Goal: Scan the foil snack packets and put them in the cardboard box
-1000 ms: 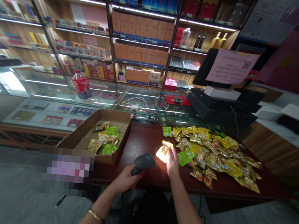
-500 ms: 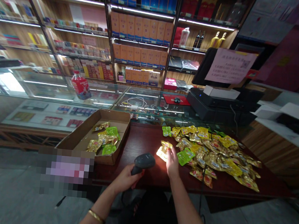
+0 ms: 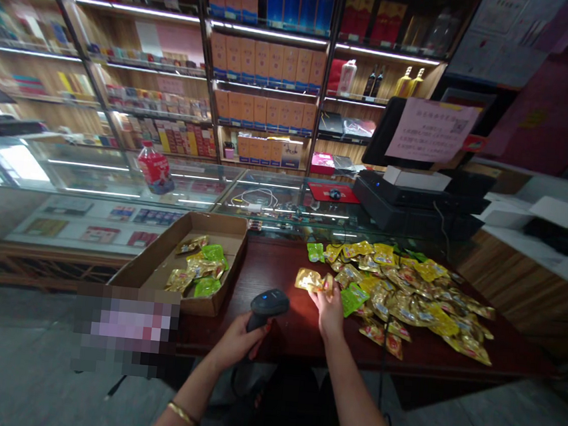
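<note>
My left hand is wrapped round the handle of a black barcode scanner, whose head points right and shows a small blue light. In my right hand is a gold snack packet, pinched above the table just past the scanner's head. Close by on the right spreads a heap of gold and yellow snack packets, with a green packet at its near left edge. To the left, a shallow cardboard box contains several gold and green packets.
The dark red table meets a glass counter bearing a red-labelled bottle. A monitor and a mouse stand at the back right. A black cable hangs over the table's front edge. Stocked shelves line the wall.
The gold packet has turned in my right hand and shifted slightly left. The bright scanner glare on it has gone. My left hand has moved the scanner slightly left.
</note>
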`<state>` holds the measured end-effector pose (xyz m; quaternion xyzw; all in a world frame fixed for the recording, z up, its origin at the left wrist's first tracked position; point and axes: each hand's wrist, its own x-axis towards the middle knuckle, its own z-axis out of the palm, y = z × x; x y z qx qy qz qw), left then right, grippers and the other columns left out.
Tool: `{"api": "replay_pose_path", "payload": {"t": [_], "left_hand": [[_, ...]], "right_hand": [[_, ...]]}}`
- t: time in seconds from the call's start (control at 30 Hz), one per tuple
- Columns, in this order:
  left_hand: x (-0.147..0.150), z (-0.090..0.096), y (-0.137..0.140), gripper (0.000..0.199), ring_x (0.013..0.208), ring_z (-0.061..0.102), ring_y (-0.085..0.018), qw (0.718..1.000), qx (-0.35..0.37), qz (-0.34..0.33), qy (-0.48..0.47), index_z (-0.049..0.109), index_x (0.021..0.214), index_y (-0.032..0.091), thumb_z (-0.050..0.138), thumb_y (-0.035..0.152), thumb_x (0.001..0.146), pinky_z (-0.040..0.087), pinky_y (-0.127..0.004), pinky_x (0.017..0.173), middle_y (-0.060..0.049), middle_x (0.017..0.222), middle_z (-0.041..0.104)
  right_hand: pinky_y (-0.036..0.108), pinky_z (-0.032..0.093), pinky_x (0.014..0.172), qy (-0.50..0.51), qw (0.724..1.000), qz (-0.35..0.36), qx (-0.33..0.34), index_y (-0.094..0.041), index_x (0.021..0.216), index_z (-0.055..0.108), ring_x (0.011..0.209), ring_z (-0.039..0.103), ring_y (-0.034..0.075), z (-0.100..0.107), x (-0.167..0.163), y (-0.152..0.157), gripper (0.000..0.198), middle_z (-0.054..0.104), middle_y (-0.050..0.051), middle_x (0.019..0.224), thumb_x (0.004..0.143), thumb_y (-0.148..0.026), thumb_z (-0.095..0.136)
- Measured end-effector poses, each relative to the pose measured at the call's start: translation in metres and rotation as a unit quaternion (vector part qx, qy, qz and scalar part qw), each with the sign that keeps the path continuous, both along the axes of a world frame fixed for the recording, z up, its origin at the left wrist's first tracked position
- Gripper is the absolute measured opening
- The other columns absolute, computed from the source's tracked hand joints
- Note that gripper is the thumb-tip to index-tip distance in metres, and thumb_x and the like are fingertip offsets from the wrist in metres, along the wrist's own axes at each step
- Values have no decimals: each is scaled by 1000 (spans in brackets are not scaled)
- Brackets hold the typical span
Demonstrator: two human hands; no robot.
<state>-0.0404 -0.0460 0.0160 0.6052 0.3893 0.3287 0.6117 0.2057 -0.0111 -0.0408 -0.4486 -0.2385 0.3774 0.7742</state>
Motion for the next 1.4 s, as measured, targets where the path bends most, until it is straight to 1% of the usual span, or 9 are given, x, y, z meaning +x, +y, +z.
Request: {"api": "replay_pose_path", "payload": {"t": [0.17,0.37,0.57,0.67,0.83,0.97,1.07,1.17,1.4], "left_hand": [[-1,-3,-2,51,35,42,-9,1000,1,12,-6,59,85,17,72,66,79,31,-20,40,6,42,52],[-2,-2,-5,52,35,42,-8,1000,5,2,5,61,88,15,72,65,79,31,-20,41,6,44,52],[-1,0,-1,54,35,44,-9,1000,-10,-4,-6,63,98,13,74,62,79,31,-20,40,6,44,54],[-1,0,0,52,34,44,-9,1000,-18,12,-21,64,98,13,75,60,78,31,-20,39,6,45,54],[-1,-1,2,52,33,45,-10,996,-60,40,-48,63,99,14,78,58,74,33,-20,37,7,47,55],[1,-1,2,47,34,44,-9,995,-67,50,-53,58,84,17,78,59,74,33,-20,37,7,47,54],[1,-2,2,46,34,45,-8,996,-50,52,-55,54,77,19,78,58,74,33,-20,38,6,47,54],[0,-3,2,47,34,45,-9,993,-66,65,-74,59,86,17,78,58,74,33,-20,36,6,51,56],[1,-2,-2,40,33,44,-9,995,-48,59,-63,59,81,18,75,54,76,33,-20,36,6,46,54]], "right_hand": [[55,56,103,-8,999,31,-7,-22,120,71,122,66,31,10,-4,-5,53,71,11,128,71,-39,79],[55,58,101,-3,999,32,-21,-23,119,72,117,69,30,13,-5,-6,52,73,8,124,70,-40,79],[44,64,79,7,999,41,-27,-26,122,64,83,77,25,6,-4,-5,55,78,4,101,72,-45,79],[37,63,69,-24,999,30,-33,-28,118,61,85,76,24,3,-4,-3,53,76,3,105,73,-50,78],[33,56,85,-105,994,-18,-24,-25,104,60,93,69,20,0,-3,2,46,72,0,99,68,-43,82],[33,55,81,-99,994,-25,-44,-26,92,55,81,67,18,-1,-1,3,42,69,-3,89,63,-40,82],[35,54,88,-126,991,-34,-35,-25,99,59,90,68,19,4,-3,1,42,72,0,98,66,-39,80],[38,54,93,-172,985,17,-20,-24,114,64,101,69,22,11,-7,-1,47,74,5,112,72,-41,77],[39,59,84,-175,983,5,-54,-23,100,65,88,74,24,7,-10,2,42,77,5,94,66,-39,82]]}}
